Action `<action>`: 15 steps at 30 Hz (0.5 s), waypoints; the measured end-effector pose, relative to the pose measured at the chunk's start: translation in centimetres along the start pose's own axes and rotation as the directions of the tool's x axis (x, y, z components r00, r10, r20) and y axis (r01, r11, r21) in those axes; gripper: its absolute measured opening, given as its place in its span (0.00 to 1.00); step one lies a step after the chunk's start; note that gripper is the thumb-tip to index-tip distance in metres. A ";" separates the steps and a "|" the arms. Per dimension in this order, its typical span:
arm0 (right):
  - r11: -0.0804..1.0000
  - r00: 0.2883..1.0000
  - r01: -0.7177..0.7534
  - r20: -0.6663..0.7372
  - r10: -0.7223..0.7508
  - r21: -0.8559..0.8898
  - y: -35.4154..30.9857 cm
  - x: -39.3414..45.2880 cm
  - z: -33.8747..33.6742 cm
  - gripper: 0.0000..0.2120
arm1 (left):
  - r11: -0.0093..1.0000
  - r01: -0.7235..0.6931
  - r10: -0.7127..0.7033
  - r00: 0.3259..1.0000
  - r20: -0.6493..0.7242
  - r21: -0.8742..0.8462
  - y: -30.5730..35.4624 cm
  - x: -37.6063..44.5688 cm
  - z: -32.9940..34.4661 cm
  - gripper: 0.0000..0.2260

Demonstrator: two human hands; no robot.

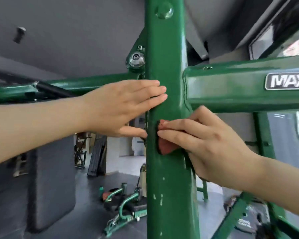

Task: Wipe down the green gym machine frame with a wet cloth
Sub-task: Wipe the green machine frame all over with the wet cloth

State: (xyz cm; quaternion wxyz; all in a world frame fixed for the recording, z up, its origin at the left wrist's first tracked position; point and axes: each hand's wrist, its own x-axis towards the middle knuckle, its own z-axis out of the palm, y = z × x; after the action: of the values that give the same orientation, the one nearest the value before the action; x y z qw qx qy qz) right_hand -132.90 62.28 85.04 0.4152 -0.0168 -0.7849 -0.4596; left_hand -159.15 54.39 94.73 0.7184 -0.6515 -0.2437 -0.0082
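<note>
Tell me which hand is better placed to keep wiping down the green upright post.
The right hand. It presses the reddish cloth against the green upright post, just below the crossbar joint. The left hand holds no cloth; its straight fingers rest on the post, likely steadying it.

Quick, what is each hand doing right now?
Left hand: open, fingers straight, resting on the green upright post.
Right hand: pressing the reddish cloth against the post.

frame [166, 49]: glossy green, pale paint chips | cloth [166, 147]: reddish-brown | badge [286, 81]: black, white lettering
</note>
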 end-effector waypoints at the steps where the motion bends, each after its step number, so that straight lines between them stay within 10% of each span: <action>1: 1.000 1.000 0.027 0.013 -0.027 -0.002 -1.2 -1.1 0.2 0.24 | 0.999 -0.006 0.006 1.000 0.016 0.031 0.2 0.0 -0.4 0.43; 6: 0.958 0.944 0.286 0.175 -0.278 -0.017 -5.7 -4.5 0.2 0.21 | 0.988 -0.079 0.070 0.995 0.066 0.130 2.5 0.0 -1.0 0.46; 11: 0.998 0.997 -0.063 -0.043 0.063 0.004 -3.7 -1.7 0.7 0.23 | 0.983 -0.149 0.143 0.988 0.059 0.104 2.8 0.4 -0.6 0.45; 15: 0.977 0.969 0.214 0.131 -0.211 -0.012 -6.8 -4.1 1.0 0.28 | 0.989 -0.135 0.130 0.988 0.085 0.058 3.2 0.3 -0.8 0.44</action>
State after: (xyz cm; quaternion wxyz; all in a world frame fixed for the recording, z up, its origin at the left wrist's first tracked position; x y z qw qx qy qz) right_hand -133.64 60.53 77.28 0.3116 0.0321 -0.8015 -0.5095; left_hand -157.52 54.21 91.83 0.7273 -0.6428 -0.2290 0.0736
